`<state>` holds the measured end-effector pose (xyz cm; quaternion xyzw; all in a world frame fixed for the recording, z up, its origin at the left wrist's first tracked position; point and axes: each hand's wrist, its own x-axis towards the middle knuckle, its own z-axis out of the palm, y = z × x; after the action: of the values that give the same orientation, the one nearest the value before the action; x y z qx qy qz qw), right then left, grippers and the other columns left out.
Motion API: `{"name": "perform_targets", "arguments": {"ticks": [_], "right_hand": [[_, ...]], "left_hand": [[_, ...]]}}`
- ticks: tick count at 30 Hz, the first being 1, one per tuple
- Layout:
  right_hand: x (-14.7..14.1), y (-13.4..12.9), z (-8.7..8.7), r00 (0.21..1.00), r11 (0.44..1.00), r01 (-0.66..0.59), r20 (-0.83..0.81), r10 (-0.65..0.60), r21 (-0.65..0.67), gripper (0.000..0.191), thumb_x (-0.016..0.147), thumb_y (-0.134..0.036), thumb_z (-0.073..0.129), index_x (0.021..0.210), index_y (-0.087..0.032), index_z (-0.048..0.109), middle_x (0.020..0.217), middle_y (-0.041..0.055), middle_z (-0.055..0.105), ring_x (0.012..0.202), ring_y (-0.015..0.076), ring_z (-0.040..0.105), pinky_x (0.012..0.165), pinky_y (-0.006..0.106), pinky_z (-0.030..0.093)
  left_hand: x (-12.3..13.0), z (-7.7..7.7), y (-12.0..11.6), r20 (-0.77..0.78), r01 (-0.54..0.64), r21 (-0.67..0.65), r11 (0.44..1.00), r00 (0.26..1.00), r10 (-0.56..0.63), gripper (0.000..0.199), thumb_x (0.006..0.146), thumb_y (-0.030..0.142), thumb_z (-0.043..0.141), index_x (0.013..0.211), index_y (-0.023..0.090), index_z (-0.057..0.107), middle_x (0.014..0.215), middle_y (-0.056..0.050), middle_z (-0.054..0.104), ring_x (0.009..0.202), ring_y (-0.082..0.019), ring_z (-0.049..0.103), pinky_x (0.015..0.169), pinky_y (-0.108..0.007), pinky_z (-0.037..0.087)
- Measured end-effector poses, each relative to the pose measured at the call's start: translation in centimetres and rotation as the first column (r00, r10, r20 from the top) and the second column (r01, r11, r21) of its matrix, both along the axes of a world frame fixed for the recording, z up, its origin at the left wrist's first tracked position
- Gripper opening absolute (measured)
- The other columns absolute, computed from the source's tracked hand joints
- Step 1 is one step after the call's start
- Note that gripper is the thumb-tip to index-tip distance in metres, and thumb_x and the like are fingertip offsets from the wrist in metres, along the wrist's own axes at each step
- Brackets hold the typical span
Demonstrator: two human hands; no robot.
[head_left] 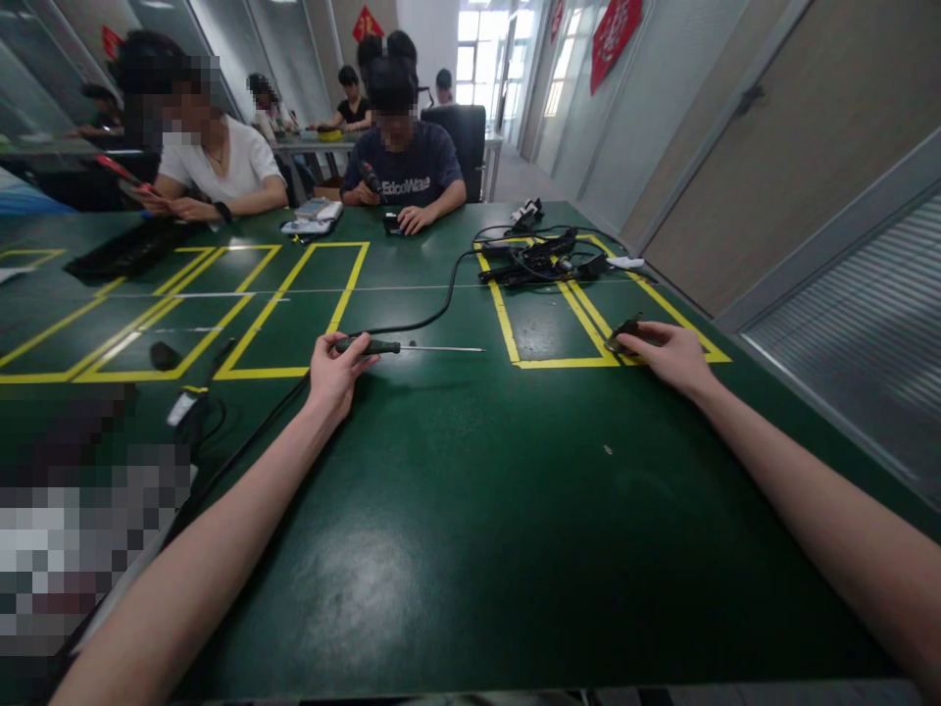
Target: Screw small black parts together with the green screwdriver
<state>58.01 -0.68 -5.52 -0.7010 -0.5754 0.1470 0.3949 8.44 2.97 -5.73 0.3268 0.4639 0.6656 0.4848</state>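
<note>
Nearest, on this side of the screwdriver (395, 347), is the glossy green tabletop (470, 549), with a pale fleck (607, 450) lying nearer than the screwdriver's tip and to its right. My forearms reach in from both lower corners.

My left hand (339, 373) has thumb and fingers curled around the screwdriver's handle; its slim shaft lies almost level and points right, seemingly just above the table. Well to the right of the screwdriver, my right hand (668, 355) pinches a small dark part (623, 335) between thumb and fingertips, over yellow tape (566, 363). I cannot tell whether the part rests on the table.

For good control, I judge it best to keep my left grip on the handle, leave the shaft free, and hold the part by its edges with my fingertips out of the tip's line. A black cable (433, 319) passes behind my left hand and is best kept from snagging.

Beyond the screwdriver and to its right, the cable meets a tangle of black parts (540, 260). Farther, straight beyond it, a co-worker in a dark T-shirt (433, 162) bends over a small black piece (392, 224); to the left sits another in a white top (246, 162).
</note>
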Motion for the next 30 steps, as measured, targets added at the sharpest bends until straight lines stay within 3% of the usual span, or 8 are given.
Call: {"name": "perform_targets", "arguments": {"ticks": [3,6,10,16,24,27,30], "right_hand": [[-2.4,-0.6,0.0,0.995,0.997,-0.070,-0.080,0.067,-0.032,0.030,0.074,-0.043,0.078,0.093,-0.021,0.080,0.101,0.0087,0.081,0.097,0.0299,0.077,0.094,0.046,0.063],[-5.7,-1.4,0.2,0.944,0.964,-0.264,-0.212,0.253,-0.028,0.038,0.072,-0.050,0.081,0.094,-0.019,0.081,0.104,0.0094,0.080,0.101,0.0302,0.076,0.097,0.047,0.063],[-10.4,-2.4,0.6,0.835,0.865,-0.500,-0.283,0.472,-0.033,0.039,0.076,-0.050,0.079,0.098,-0.018,0.080,0.108,0.0096,0.079,0.101,0.0289,0.075,0.100,0.048,0.061],[-15.1,-4.1,1.6,0.699,0.709,-0.705,-0.186,0.690,-0.015,0.026,0.087,-0.039,0.070,0.099,-0.018,0.079,0.111,0.0096,0.077,0.100,0.0246,0.073,0.090,0.041,0.062],[-18.7,-5.4,1.2,0.513,0.524,-0.851,-0.158,0.844,0.038,0.021,0.090,-0.028,0.069,0.105,-0.016,0.076,0.109,0.0094,0.075,0.087,0.0176,0.070,0.080,0.031,0.060],[-19.2,-5.5,1.0,0.488,0.500,-0.865,-0.166,0.857,0.038,0.024,0.089,-0.028,0.071,0.109,-0.016,0.075,0.110,0.0093,0.074,0.088,0.0177,0.070,0.080,0.031,0.059],[-19.2,-5.6,0.6,0.500,0.513,-0.858,-0.192,0.844,0.020,0.034,0.086,-0.028,0.075,0.118,-0.017,0.073,0.110,0.0087,0.075,0.088,0.0180,0.070,0.083,0.034,0.060]], "left_hand": [[0.0,0.2,0.1,0.027,-0.010,-0.018,1.000,1.000,0.011,0.042,0.074,0.011,0.084,0.091,0.022,0.048,0.081,0.006,0.062,0.066,-0.010,0.069,0.066,-0.024,0.065],[-0.1,0.3,0.1,0.050,-0.019,-0.028,0.999,0.999,0.020,0.040,0.076,0.010,0.082,0.091,0.022,0.047,0.079,0.007,0.061,0.063,-0.009,0.069,0.064,-0.023,0.065],[0.0,0.6,0.0,0.065,-0.017,-0.028,0.999,0.998,0.019,0.041,0.075,0.009,0.083,0.091,0.022,0.047,0.076,0.008,0.060,0.062,-0.009,0.069,0.064,-0.023,0.065],[0.2,1.9,0.0,0.095,-0.007,-0.043,0.999,0.995,0.011,0.037,0.078,0.005,0.079,0.093,0.022,0.049,0.077,0.006,0.065,0.061,-0.009,0.069,0.060,-0.020,0.062],[-1.4,5.6,0.7,0.102,0.087,0.147,0.985,0.989,-0.102,0.040,0.075,0.011,0.087,0.090,0.022,0.051,0.074,0.008,0.068,0.059,-0.008,0.070,0.053,-0.016,0.061],[-2.4,6.7,1.2,0.096,0.116,0.189,0.975,0.986,-0.136,0.040,0.074,0.012,0.088,0.089,0.023,0.053,0.070,0.009,0.069,0.062,-0.009,0.072,0.049,-0.014,0.059],[-3.7,7.2,2.2,0.044,0.200,0.270,0.942,0.975,-0.220,0.043,0.067,0.018,0.094,0.087,0.025,0.057,0.068,0.010,0.072,0.061,-0.008,0.073,0.045,-0.012,0.058]]}}
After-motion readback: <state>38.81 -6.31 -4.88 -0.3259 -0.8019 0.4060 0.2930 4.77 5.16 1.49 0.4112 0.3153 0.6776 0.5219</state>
